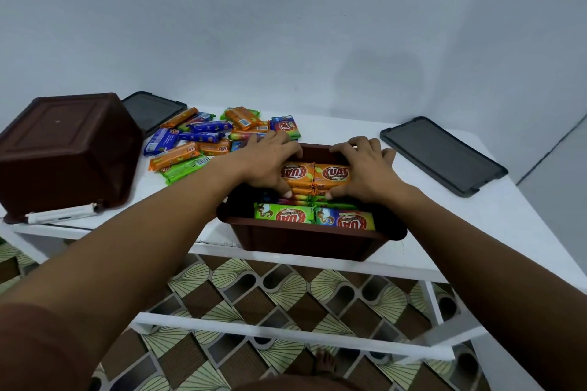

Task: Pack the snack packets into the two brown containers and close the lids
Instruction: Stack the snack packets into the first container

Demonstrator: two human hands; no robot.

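1. Left hand (270,162): fingers curled over the far side and thumb pressed on the near side of the orange packets (314,174), gripping the left end of the stack.
2. Right hand (365,168): the same curled grip on the right end of the stack, thumb on the near side.
3. Open container (305,241): brown, at the table's front edge; the orange packets sit in its far half.
4. Green packet (282,216) and blue and yellow packet (346,220): side by side against the container's near wall.
5. Loose packets (203,143): an orange, blue and green heap on the table, behind and left of the open container.
6. Upturned container (63,152): brown, base uppermost, at the table's left end.
7. Left lid (152,109): dark, flat, just behind the upturned container.
8. Right lid (441,154): dark, flat, well right of the open container.
9. Table (476,232): white, against a pale wall.
10. Floor (286,301): patterned tiles under the table.
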